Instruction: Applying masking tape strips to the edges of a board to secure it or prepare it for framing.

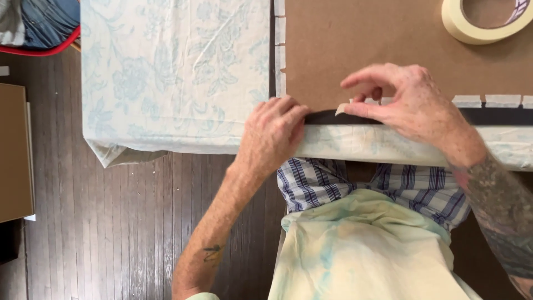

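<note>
Head view looks down on a table draped in a pale floral cloth (166,72), with a brown cardboard sheet (388,39) lying on its right part; short tabs of masking tape (488,100) run along the sheet's near edge and up its left edge, apparently fastening it over a dark strip (499,115) that shows just beneath; the left hand (272,136) lies flat with its fingers pressed on the near left corner of the sheet, seemingly to steady it, gripping nothing; the right hand (405,103) pinches a small piece of tape (342,108) between thumb and forefinger, the other fingers curled loosely above, and holds it low against the sheet's near edge beside the left fingertips; a roll of masking tape (488,22) rests at the far right, well apart from both hands; a stained apron (361,250) over a plaid shirt (327,183) sits nearest.
</note>
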